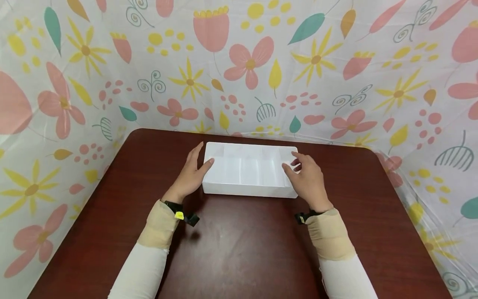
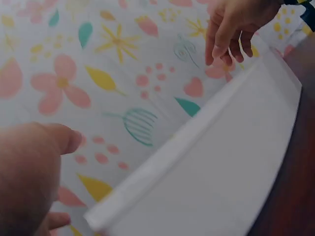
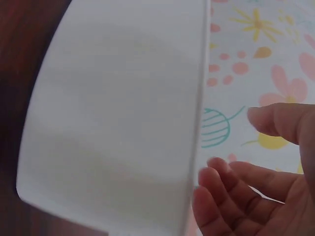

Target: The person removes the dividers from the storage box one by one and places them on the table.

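A white plastic tray [image 1: 250, 190] divided into several compartments lies on the table between the two hands. My left hand [image 1: 188, 176] is at its left end, fingers extended and thumb spread over the near part of that end. At the opposite end is my right hand [image 1: 309, 182], its fingers loosely bent above the right side. The right wrist view shows the fingertips [image 3: 209, 182] right at the rim, with the thumb held apart from them. Neither hand grips the tray. From the left wrist, the tray's plain outer wall [image 2: 211, 162] fills the lower right.
The dark reddish-brown table [image 1: 231, 249] has rounded far corners. Behind it and along both sides hangs a white curtain [image 1: 209, 83] printed with flowers and leaves. Each wrist wears a black strap [image 1: 173, 207] over a beige cuff [image 1: 157, 226].
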The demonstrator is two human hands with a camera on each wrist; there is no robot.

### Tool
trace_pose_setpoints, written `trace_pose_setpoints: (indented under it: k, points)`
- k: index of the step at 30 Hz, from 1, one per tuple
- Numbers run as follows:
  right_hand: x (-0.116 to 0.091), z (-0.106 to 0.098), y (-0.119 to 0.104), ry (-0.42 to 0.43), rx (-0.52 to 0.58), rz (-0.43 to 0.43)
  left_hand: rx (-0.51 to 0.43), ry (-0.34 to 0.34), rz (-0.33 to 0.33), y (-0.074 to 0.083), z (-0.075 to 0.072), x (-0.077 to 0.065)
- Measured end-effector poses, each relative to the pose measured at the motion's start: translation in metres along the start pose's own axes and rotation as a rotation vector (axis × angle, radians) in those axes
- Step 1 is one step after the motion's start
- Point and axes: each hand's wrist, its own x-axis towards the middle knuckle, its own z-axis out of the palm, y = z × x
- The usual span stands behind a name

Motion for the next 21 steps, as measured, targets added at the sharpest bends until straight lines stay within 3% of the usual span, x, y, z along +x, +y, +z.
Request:
trace_pose_setpoints:
  k: [8, 13, 17, 21]
  points:
    - [-0.002, 0.022, -0.004, -0.09, -0.064, 0.041, -0.38, 0.035, -0.11, -0.039, 0.016, 0.01]
    - [-0.005, 0.029, -0.002, -0.106, -0.069, 0.074, -0.586, -0.034, -0.029, -0.049, 0.026, 0.008]
    - [-0.003, 0.032, -0.002, -0.157, -0.092, 0.086, -0.625, -0.087, 0.065, -0.047, 0.029, 0.006]
    - [0.001, 0.035, -0.003, -0.212, -0.117, 0.087, -0.541, -0.095, 0.104, -0.034, 0.025, 0.0]
